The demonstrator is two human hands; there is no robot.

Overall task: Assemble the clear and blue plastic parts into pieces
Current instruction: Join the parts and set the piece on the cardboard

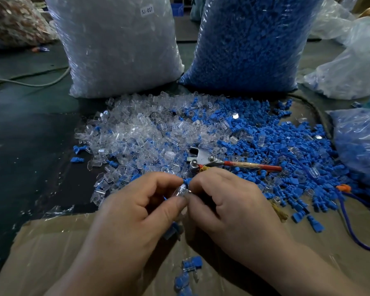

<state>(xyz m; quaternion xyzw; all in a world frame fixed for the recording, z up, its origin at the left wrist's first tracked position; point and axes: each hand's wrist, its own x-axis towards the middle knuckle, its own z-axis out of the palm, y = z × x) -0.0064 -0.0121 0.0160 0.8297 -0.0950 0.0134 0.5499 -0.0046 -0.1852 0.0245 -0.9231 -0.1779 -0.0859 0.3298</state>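
Both hands meet at lower centre: left hand [137, 201] pinches a small clear plastic shell [181, 191], right hand [224, 201] pinches a blue ridged plastic plug [186, 181] against it, above the brown cardboard-covered tabletop [51, 242].

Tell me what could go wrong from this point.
1. The clear part and blue part are pinched only at the fingertips of the left hand and right hand; a slip could drop either into the loose pile.
2. The pliers lie just beyond the knuckles; a forward reach might strike them.
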